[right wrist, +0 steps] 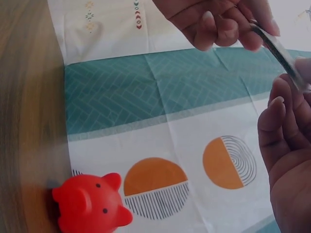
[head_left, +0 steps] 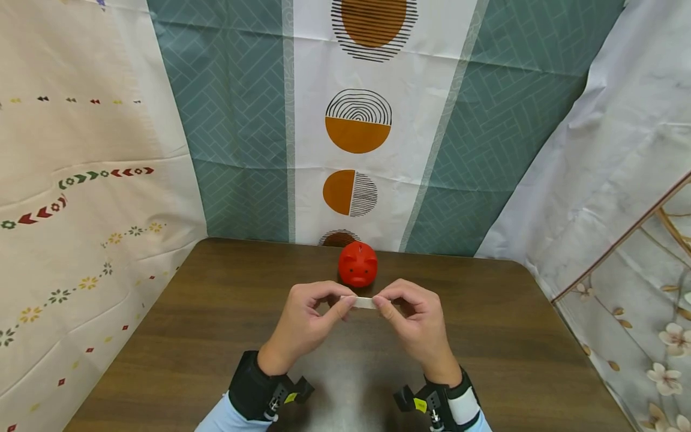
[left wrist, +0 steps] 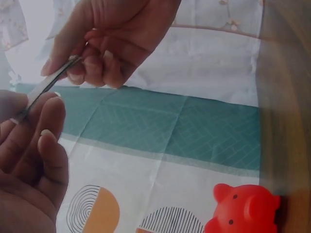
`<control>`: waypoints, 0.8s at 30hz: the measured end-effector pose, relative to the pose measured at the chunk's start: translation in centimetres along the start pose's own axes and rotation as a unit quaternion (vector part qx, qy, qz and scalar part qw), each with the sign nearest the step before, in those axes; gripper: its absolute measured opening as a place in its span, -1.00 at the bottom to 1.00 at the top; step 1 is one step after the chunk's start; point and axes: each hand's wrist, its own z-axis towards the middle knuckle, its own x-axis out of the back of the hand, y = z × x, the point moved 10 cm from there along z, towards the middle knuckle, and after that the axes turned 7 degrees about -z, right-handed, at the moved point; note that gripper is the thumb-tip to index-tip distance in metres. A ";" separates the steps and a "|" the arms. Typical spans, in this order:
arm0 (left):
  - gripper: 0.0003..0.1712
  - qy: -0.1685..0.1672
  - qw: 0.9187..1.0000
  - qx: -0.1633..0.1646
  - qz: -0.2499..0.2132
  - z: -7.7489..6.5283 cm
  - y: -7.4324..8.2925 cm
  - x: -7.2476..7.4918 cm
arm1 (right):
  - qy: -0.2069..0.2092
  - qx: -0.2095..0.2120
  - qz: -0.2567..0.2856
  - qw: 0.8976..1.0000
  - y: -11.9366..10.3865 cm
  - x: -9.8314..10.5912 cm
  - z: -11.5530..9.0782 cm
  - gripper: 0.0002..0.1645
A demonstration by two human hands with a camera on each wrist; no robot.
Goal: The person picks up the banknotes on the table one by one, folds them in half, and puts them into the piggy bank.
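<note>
Between my two hands is a narrow, flat strip of folded paper [head_left: 364,303], pale on its top face. Its long edge looks dark and layered in the left wrist view, where the strip [left wrist: 46,89] slants between the fingertips. My left hand [head_left: 308,324] pinches one end between thumb and fingers. The other end is pinched the same way by my right hand [head_left: 418,327]. Just beyond the hands stands a red piggy bank [head_left: 358,264], upright, its snout towards me and a slot on top. The fingertips cover both ends of the strip.
The brown wooden table [head_left: 216,300] runs back to a green and white patterned cloth [head_left: 243,150]. A cream cloth [head_left: 97,210] hangs at the left, and a white floral cloth [head_left: 621,240] at the right. Both wrists wear black bands with small cameras.
</note>
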 end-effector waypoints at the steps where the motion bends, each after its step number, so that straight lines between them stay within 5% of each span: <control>1: -0.88 0.000 1.000 0.001 0.000 0.0 0.0 0.0 | 0.002 -0.002 -0.002 1.000 0.0 0.1 0.0 -0.68; 14: -0.89 0.018 1.000 0.011 -0.022 0.0 -0.3 0.6 | 0.032 -0.020 0.006 0.999 0.6 1.0 -0.2 -0.77; 24: -0.82 -0.003 0.994 0.046 -0.097 0.0 -0.8 -0.2 | -0.011 -0.058 0.105 0.993 1.1 -0.2 -0.2 -0.81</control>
